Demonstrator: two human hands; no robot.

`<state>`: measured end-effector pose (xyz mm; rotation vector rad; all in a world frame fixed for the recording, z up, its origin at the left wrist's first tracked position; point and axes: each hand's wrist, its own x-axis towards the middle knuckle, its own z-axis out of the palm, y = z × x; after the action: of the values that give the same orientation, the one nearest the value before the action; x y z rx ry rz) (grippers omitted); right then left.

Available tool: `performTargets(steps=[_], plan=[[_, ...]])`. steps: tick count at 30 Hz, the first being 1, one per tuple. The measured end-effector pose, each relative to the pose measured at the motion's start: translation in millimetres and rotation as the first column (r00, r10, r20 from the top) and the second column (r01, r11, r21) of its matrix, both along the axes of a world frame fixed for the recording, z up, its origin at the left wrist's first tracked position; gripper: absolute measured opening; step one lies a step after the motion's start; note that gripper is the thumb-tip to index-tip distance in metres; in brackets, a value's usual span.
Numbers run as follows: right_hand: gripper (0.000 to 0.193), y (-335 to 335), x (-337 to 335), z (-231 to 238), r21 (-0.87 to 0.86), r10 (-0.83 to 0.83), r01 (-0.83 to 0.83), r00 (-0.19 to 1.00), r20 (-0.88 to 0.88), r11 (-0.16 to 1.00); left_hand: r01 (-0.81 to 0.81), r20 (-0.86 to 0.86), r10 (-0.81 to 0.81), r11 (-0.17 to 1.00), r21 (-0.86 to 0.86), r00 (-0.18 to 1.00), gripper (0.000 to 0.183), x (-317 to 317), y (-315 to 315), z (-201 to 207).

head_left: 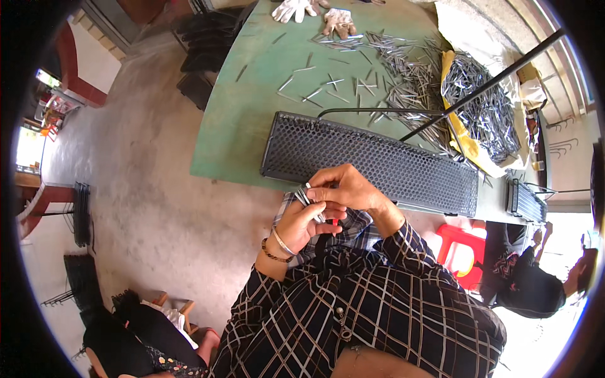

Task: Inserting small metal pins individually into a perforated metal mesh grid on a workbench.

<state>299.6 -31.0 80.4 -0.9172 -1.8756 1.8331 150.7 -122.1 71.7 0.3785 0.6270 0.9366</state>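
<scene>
On the green table lies a long black perforated metal panel, w/ loose metal pins piled beyond it and 2 work gloves farther off. Just below the panel's near edge, left hand is clenched around a small bundle of pins; right hand pinches 1 at its tip. Pins look light, stiff, slick & pointed, prob. best gripped mid-shaft.

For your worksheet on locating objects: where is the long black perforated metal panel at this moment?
In the head view, the black perforated panel lies along the near edge of the green table, just beyond the person's right hand, with scattered metal pins behind it.
</scene>
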Motion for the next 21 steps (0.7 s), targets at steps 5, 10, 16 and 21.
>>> performTargets(steps=[5, 10, 16, 21], plan=[[0.017, -2, 1, -3, -0.185, -0.176, 0.171, 0.984, -0.008, 0.968, -0.016, -0.076, 0.01, 0.997, -0.074, 0.997, 0.029, 4, -4, -2], [0.017, -4, 4, -5, -0.2, -0.26, 0.251, 0.965, -0.018, 0.947, -0.081, -0.165, 0.075, 0.996, -0.026, 0.983, 0.029, 10, -6, -7], [0.02, -2, 8, 1, -0.095, -0.24, 0.24, 0.971, 0.002, 0.966, -0.069, -0.214, 0.068, 0.998, 0.002, 0.975, 0.032, 12, -4, -8], [0.017, 2, 12, -1, -0.181, -0.258, 0.24, 0.963, -0.078, 0.954, -0.023, -0.268, 0.018, 1.0, -0.015, 0.963, 0.032, 13, -4, 0]])
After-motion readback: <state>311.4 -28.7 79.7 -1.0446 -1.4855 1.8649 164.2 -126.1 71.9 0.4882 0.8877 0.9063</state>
